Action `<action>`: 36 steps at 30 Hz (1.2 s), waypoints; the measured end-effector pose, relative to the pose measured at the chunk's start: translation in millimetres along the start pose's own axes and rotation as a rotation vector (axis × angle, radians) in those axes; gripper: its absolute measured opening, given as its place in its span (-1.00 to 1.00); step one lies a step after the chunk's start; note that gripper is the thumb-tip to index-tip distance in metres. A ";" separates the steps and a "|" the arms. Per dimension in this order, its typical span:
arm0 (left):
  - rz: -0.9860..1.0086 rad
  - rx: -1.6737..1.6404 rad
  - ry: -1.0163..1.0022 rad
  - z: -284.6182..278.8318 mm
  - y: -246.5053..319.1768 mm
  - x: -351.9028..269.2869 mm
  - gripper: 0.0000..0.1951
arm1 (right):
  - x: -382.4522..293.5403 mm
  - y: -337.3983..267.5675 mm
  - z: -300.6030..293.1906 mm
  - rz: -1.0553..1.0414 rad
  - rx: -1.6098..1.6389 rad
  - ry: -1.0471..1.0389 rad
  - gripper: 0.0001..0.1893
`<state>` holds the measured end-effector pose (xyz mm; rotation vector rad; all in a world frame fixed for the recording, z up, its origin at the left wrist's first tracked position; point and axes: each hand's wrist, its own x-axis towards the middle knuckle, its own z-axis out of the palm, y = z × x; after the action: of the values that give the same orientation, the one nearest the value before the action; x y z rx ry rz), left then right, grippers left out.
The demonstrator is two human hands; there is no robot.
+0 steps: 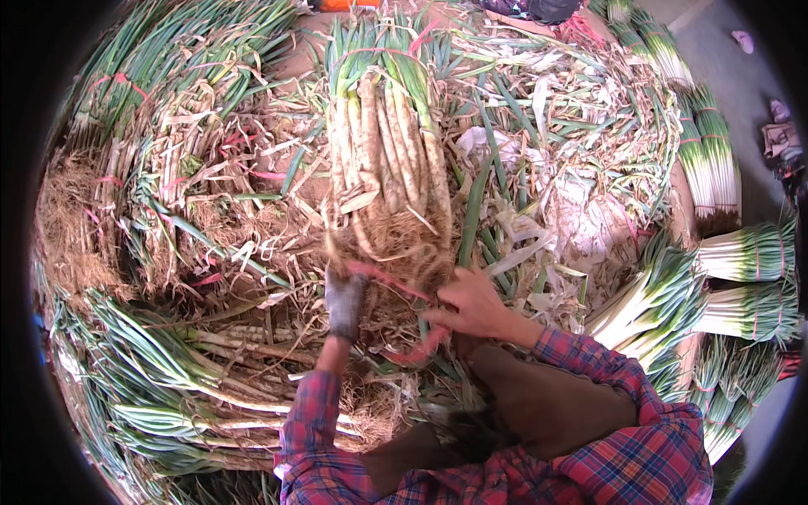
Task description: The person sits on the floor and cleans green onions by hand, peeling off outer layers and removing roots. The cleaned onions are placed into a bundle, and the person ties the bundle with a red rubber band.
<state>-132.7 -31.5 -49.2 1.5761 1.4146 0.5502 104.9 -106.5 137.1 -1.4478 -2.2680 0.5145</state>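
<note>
A large bundle of green onions (394, 139) lies in front of me, roots towards me, with a pink tie around its green leaves. My left hand (345, 300), in a grey glove, is at the left of the bundle's root end; its fingers are blurred. My bare right hand (470, 304) is at the right of the roots, with its fingers closed on a pink plastic strip (420, 349). One stretch of this pink strip runs between my hands below the roots, and a loose part hangs towards my lap. Motion blurs the roots (410, 243).
Untrimmed onions (252, 404) lie at my lower left, and tied ones (107, 214) at the far left. Leaf scraps (568, 113) cover the right side. Cleaned onions (650, 303) and tied bundles (745, 309) lie at the right. Part of a person (536, 9) shows at the top.
</note>
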 end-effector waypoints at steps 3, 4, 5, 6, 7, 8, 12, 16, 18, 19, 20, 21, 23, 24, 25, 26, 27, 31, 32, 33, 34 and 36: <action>-0.246 -0.471 0.080 0.4 38.4 -90.1 -0.69 | -18.5 -3.4 2.5 0.191 0.151 -0.145 -0.56; -0.230 -0.871 0.056 -4.8 54.3 -101.3 -0.69 | -21.9 -1.6 -2.7 0.331 0.196 -0.223 -0.56; -0.127 -1.167 0.005 -10.7 72.6 -111.7 -0.70 | -18.9 -3.7 -3.8 0.272 0.343 0.093 -0.59; -0.055 -1.046 0.050 -14.7 93.8 -125.4 -0.74 | -21.3 -7.1 -14.0 0.271 0.412 0.135 -0.61; 0.068 -0.983 0.120 -22.6 116.2 -131.3 -0.78 | -20.1 -12.5 -25.3 0.271 0.465 0.166 -0.62; 0.128 -0.721 -0.002 -35.6 138.6 -130.7 -0.77 | -23.7 -21.6 -43.9 0.172 0.401 0.115 -0.66; 0.617 -0.446 0.074 -72.7 224.7 -160.7 -0.73 | -42.1 -69.3 -116.9 0.013 0.388 0.283 -0.68; 0.568 -0.175 0.221 -109.4 275.5 -153.1 -0.82 | -28.2 -90.4 -154.9 0.025 0.317 0.388 -0.65; 0.604 -0.119 0.315 -122.5 291.9 -160.4 -0.82 | -41.5 -102.8 -175.1 -0.005 0.422 0.506 -0.64; 0.637 -0.215 0.335 -128.6 298.3 -168.1 -0.82 | -49.4 -107.0 -188.7 -0.032 0.434 0.543 -0.67; 0.657 -0.164 0.358 -137.3 304.8 -176.6 -0.81 | -60.5 -113.8 -201.3 0.030 0.528 0.575 -0.66; 0.692 -0.103 0.379 -145.9 311.7 -185.2 -0.79 | -70.8 -120.5 -215.1 0.057 0.623 0.630 -0.65; 0.692 -0.152 0.360 -159.0 327.6 -193.7 -0.77 | -85.3 -129.0 -243.4 0.078 0.846 0.829 -0.63; 0.715 -0.275 0.269 -163.1 334.6 -197.6 -0.76 | -92.0 -130.4 -258.6 0.134 0.842 0.993 -0.62; 0.725 -0.414 0.152 -165.8 342.0 -198.0 -0.76 | -99.6 -129.4 -277.1 0.191 0.822 1.117 -0.61; 0.688 -0.341 0.164 -166.8 348.0 -198.7 -0.75 | -111.9 -129.7 -293.2 0.046 0.882 1.163 -0.64; 0.623 -0.346 0.113 -164.6 353.6 -197.3 -0.76 | -125.1 -130.7 -306.2 -0.047 1.002 1.166 -0.67; 0.660 -0.057 -0.024 -127.8 371.3 -173.8 -0.73 | -184.2 -140.9 -353.9 -0.253 1.083 1.321 -0.68; 0.739 0.011 -0.040 -113.0 370.0 -167.5 -0.71 | -201.0 -145.6 -370.9 -0.245 1.043 1.393 -0.71; 0.849 0.054 -0.072 -95.6 364.5 -161.5 -0.69 | -221.7 -151.7 -382.6 -0.300 0.980 1.406 -0.73; 0.812 0.013 -0.179 -79.4 358.4 -151.6 -0.72 | -243.4 -157.9 -393.3 -0.378 0.923 1.444 -0.72; 0.809 -0.033 -0.315 -45.7 333.9 -129.6 -0.70 | -297.7 -177.9 -433.8 -0.623 0.708 1.396 -0.71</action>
<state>-23.9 -111.2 285.7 2.0799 0.4918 0.7348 306.0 -409.2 557.1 -0.3628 -1.0573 0.0034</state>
